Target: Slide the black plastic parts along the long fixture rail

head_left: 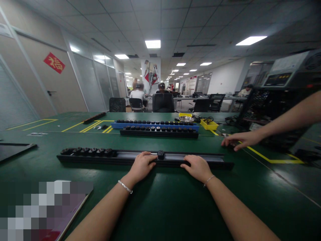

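A long black rail (140, 164) with a pale inner channel lies across the table before me. My left hand (143, 164) grips its middle, fingers over the top and thumb at the near side. A single small black block (161, 154) sits in the channel just right of those fingertips; whether they touch it I cannot tell. Farther right, my right hand (197, 166) is closed over the same rail, its fingertips partly hidden inside the channel. Several similar black blocks (93, 152) stand in a row at the rail's left end.
Behind lie a blue rail (116, 125) and another black rail (160, 134), both lined with blocks. A yellow tray (210, 125) holds cables near a metal bowl (186, 118). Another person's hand (244, 140) reaches in from the right. A pixelated flat object (72, 204) lies front left.
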A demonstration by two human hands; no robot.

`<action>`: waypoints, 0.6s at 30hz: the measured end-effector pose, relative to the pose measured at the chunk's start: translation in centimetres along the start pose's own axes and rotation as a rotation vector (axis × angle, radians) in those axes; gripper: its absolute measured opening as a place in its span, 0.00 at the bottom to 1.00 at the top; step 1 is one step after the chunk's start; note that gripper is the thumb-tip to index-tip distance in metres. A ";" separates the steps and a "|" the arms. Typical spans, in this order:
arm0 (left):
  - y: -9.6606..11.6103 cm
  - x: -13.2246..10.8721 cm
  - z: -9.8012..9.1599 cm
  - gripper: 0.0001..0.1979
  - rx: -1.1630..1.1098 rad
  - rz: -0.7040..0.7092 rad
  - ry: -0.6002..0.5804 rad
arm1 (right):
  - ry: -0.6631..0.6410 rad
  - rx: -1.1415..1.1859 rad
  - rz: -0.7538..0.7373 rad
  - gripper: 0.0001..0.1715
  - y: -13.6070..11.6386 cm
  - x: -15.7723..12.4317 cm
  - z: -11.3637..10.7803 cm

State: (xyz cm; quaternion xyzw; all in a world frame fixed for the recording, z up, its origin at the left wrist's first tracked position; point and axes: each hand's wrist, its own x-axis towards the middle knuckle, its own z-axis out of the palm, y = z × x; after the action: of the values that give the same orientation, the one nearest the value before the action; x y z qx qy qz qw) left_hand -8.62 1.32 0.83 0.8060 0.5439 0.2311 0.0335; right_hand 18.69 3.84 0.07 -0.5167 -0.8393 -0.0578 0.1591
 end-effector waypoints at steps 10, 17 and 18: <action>0.2 -0.3 0.0 0.20 0.008 -0.027 -0.051 | 0.000 0.037 0.036 0.17 -0.7 0.1 -0.9; 0.6 -0.3 0.0 0.21 0.030 -0.029 -0.066 | 0.169 0.089 0.151 0.19 -2.4 1.0 -1.0; 0.6 -0.2 0.0 0.21 0.031 -0.027 -0.066 | 0.198 0.108 0.152 0.18 -2.7 1.2 -0.9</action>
State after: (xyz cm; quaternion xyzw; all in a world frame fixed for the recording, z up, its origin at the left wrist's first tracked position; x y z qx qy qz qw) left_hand -8.13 0.86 0.90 0.8062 0.5569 0.1953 0.0423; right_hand 15.93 3.42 1.47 -0.5612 -0.7798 -0.0510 0.2727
